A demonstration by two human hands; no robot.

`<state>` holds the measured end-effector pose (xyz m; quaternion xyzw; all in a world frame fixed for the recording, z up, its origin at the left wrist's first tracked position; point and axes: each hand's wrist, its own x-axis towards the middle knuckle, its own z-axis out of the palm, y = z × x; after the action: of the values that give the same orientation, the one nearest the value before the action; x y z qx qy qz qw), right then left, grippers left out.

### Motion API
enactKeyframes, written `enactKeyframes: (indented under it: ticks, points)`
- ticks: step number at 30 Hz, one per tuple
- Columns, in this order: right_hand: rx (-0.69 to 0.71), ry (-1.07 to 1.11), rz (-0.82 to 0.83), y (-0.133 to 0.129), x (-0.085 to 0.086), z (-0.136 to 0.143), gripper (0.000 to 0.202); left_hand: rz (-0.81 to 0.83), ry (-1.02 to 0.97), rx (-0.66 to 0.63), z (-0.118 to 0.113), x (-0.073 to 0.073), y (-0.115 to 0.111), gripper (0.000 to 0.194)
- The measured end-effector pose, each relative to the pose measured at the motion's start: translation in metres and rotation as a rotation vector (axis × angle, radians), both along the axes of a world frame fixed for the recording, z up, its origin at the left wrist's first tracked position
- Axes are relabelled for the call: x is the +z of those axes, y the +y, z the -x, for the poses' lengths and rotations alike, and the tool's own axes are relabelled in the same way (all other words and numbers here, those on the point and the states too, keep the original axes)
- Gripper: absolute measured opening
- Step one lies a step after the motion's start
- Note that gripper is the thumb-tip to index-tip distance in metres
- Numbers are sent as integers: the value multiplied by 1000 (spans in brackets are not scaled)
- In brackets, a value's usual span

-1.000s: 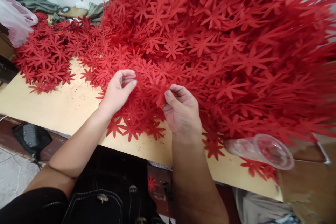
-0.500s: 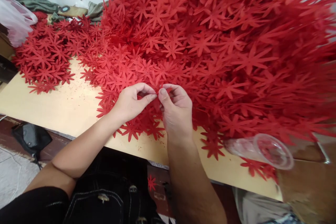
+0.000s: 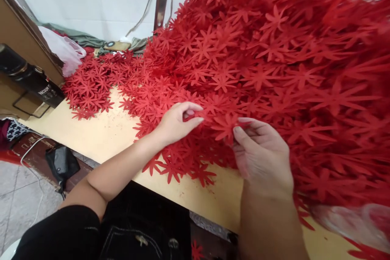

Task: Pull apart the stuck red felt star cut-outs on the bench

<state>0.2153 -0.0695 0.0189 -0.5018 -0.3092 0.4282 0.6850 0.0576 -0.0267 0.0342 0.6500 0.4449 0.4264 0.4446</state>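
My right hand point(image 3: 266, 156) pinches a red flower-shaped cutout point(image 3: 226, 127) between thumb and fingers, its narrow petals spread toward my left hand. My left hand point(image 3: 175, 125) is apart from it on the left, thumb and forefinger stretched out with a small gap between their tips. Both hands hover in front of a large heap of the same red cutouts point(image 3: 222, 79), which rises high at the back and right. Below my left hand, several loose cutouts lie on the pale tabletop point(image 3: 122, 142).
A smaller pile of cutouts point(image 3: 88, 89) lies at the left. Behind it are a white plastic bag point(image 3: 65, 50), a black vacuum flask point(image 3: 33, 79) and a cardboard box point(image 3: 27, 28). A clear plastic cup point(image 3: 359, 223) lies at the lower right. A black pouch point(image 3: 62, 162) sits below the table edge.
My hands have moved apart, the right one going right with the flower-shaped cutout in its pinch. The view has swung left, bringing in the flask and box.
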Motion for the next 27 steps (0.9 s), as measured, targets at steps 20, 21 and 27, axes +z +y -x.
enactKeyframes:
  ticks: [20,21,27]
  points:
    - [114,-9,9,5,1,18,31,-32,25,-83,-11,0,-1,11]
    - [79,-14,14,3,1,14,29,-53,38,-40,-9,0,4,10]
    - [-111,-413,48,-1,-8,-18,28,-448,381,194,41,16,53,39]
